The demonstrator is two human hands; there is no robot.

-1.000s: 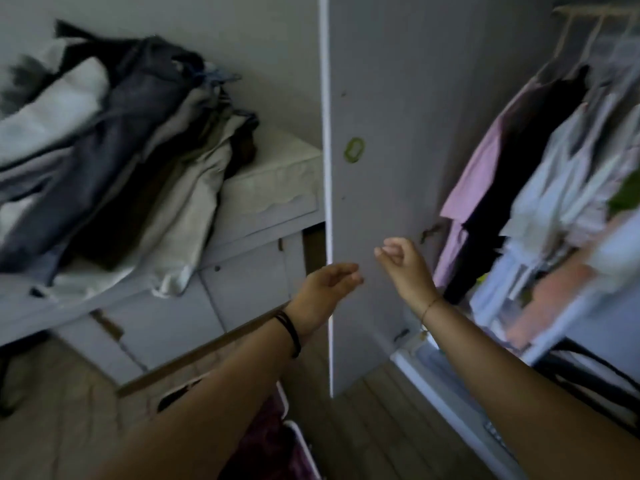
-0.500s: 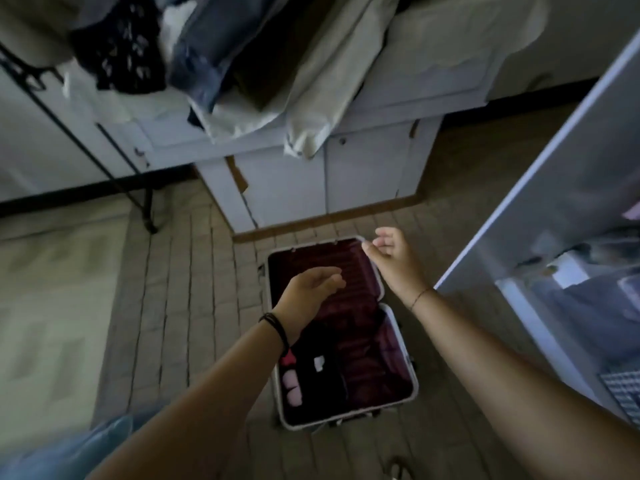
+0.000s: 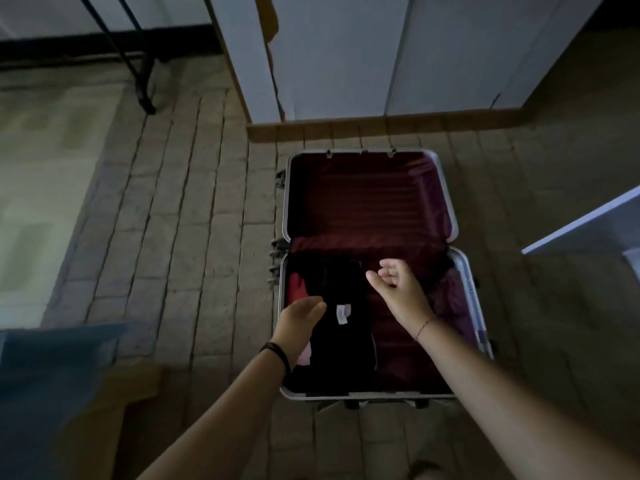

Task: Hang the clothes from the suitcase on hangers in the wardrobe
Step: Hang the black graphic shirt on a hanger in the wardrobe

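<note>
An open suitcase with a silver rim and dark red lining lies on the floor below me. Its near half holds a folded black garment with a white label, a red garment at the left edge, and a pink one partly under my wrist. My left hand hovers over the left side of the clothes, fingers loosely apart, holding nothing. My right hand hovers over the middle of the near half, fingers spread and empty. The far half shows only lining.
A white cabinet stands just beyond the suitcase. The wardrobe door's edge juts in at the right. A black rack leg stands at the upper left, and a blue bin sits at the lower left.
My view has swung from the wardrobe door down to the suitcase. Both hands have dropped from door height to just over the clothes in the near half.
</note>
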